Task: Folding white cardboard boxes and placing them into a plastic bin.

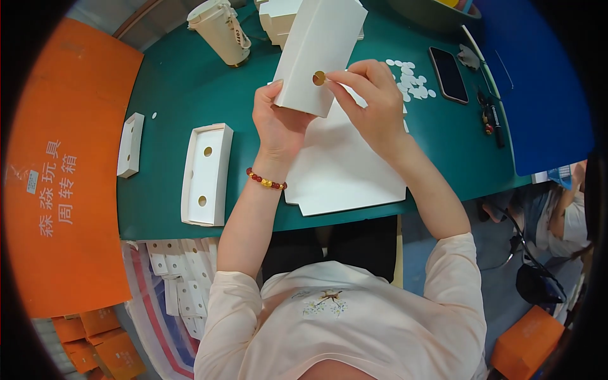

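My left hand (277, 120) grips the lower end of a long white cardboard box (320, 47), which is tilted up above the table. Near that end, the box face has a round gold-brown spot (318, 78). The thumb and forefinger of my right hand (373, 104) are pinched at the edge of this spot; whatever may be between them is too small to make out. Beneath both hands lies a stack of flat white card sheets (348, 168). Small white paper discs (413, 81) are scattered to the right of my right hand.
A shallow white box with two round spots (206, 174) and a narrower one (130, 145) lie left on the green table (168, 95). A cup (218, 31) stands behind, a phone (448, 75) right. An orange panel (69, 164) borders the left; a striped bag (149, 304) holds white boxes.
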Available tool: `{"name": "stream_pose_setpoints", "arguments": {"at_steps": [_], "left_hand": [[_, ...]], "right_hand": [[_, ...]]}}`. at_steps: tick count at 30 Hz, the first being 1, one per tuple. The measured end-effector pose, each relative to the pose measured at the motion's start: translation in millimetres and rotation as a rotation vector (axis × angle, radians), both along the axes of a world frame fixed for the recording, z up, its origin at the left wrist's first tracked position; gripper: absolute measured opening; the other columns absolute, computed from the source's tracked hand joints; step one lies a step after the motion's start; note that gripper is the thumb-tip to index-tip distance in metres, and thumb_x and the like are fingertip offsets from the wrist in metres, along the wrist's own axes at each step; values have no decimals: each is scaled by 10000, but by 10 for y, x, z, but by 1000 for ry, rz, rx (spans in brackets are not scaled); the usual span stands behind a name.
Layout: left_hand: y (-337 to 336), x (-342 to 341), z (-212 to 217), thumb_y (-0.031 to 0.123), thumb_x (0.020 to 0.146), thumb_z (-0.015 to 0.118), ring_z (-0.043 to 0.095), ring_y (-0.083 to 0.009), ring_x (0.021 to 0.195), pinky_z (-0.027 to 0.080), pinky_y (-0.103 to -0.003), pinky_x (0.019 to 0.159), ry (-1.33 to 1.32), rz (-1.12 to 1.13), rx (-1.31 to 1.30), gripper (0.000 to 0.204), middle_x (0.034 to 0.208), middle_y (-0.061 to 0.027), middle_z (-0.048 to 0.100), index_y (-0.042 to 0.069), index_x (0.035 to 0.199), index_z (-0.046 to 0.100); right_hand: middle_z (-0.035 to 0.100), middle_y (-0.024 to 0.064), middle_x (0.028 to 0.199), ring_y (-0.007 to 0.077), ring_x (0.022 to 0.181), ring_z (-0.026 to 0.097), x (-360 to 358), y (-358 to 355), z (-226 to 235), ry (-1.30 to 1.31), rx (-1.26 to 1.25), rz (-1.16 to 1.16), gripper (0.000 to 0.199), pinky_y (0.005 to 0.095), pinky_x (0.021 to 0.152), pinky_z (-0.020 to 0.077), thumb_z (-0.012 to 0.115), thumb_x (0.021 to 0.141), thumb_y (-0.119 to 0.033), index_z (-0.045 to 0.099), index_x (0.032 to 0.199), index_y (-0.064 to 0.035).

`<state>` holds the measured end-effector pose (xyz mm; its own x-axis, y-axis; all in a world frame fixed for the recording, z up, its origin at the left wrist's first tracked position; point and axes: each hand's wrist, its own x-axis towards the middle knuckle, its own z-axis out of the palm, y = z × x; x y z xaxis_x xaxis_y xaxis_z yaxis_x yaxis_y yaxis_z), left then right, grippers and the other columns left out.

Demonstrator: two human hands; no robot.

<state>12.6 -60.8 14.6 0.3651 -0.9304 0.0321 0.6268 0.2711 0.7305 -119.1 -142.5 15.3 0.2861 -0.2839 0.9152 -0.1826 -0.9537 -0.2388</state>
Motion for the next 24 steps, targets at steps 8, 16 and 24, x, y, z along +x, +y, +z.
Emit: {"name": "stream_pose_setpoints", "arguments": {"at_steps": [8,16,24], "left_hand": [[-39,-85,-115,336,839,456,509,-196,1065,425,-388,890,-227,98,-4,415,1114,-82,551,48,1133,515],[-48,-57,-62,338,825,473,497,-189,1045,428,-385,849,-163,113,-8,453,1119,-73,527,62,1184,472],[59,208,18,411,805,423,496,-301,1038,433,-400,788,364,-164,-66,549,1165,-119,510,71,1235,458]], "right_hand": [[567,28,798,176,739,529,-8,14,-13,46,18,-79,158,273,590,446,741,698,-49,679,841,-73],[579,15,807,124,750,536,-40,17,50,18,462,192,80,245,628,442,687,764,-45,672,843,-43],[576,66,1095,144,974,557,-255,-337,-122,324,631,-239,249,286,807,482,638,860,-224,630,1043,-54]]}}
